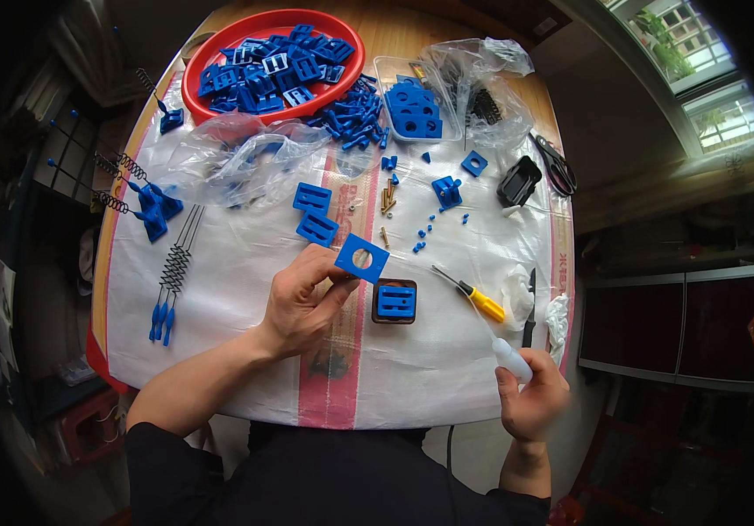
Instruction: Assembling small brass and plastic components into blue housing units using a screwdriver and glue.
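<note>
My left hand point(300, 302) pinches a blue square plate with a round hole point(377, 254) by its edge, raised above the table. Just below and right of that plate, a blue slotted piece point(395, 302) sits in a small dark square holder point(382, 317). At the right front, my right hand point(535, 394) grips a small white squeeze bottle point(512, 360) with a thin nozzle pointing up and away. A yellow-handled screwdriver point(486, 305) lies just beyond the bottle. Two blue slotted pieces point(316, 229) rest beyond my left hand.
At the back are a red basin point(359, 66) of blue parts, a clear tub point(458, 131) of blue plates, and plastic bags point(259, 162). Brass screws point(388, 197) lie mid-table. Springs with blue ends point(171, 272) lie left; scissors point(557, 167) and a black box point(519, 182) lie right.
</note>
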Action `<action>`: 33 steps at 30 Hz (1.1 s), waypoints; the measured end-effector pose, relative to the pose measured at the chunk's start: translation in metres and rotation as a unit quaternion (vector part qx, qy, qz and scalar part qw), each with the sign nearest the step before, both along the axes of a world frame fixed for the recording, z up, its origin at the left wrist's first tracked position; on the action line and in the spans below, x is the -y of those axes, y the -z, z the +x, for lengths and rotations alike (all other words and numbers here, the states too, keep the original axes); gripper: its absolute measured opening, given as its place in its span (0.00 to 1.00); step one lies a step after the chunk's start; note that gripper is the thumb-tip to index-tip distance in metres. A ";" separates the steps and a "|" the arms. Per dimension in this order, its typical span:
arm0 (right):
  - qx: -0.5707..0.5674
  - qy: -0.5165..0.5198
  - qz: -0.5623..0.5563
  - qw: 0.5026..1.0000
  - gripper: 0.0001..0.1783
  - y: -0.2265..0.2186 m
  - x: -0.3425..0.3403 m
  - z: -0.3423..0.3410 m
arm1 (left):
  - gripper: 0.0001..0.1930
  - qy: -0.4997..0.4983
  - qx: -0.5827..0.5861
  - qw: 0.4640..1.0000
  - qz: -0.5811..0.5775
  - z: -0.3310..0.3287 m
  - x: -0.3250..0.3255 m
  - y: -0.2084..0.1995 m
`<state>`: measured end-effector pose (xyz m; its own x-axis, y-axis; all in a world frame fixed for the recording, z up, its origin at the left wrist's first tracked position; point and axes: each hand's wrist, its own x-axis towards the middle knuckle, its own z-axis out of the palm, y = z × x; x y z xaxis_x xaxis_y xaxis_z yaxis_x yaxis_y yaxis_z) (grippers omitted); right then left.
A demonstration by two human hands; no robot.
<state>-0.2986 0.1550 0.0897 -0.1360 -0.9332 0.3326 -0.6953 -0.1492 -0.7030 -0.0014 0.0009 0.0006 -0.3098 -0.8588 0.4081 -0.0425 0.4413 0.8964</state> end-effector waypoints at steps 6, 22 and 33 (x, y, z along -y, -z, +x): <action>0.084 0.125 0.014 0.989 0.11 0.019 -0.043 -0.028 | 0.10 -0.007 -0.025 1.000 0.012 0.001 -0.003 0.007; 0.383 0.220 -0.017 0.897 0.17 0.053 -0.118 -0.072 | 0.10 0.095 -0.107 0.989 0.050 0.015 -0.014 -0.069; 0.523 0.027 0.022 0.851 0.13 0.033 0.034 -0.023 | 0.05 0.166 -0.156 0.955 0.190 -0.078 -0.010 -0.067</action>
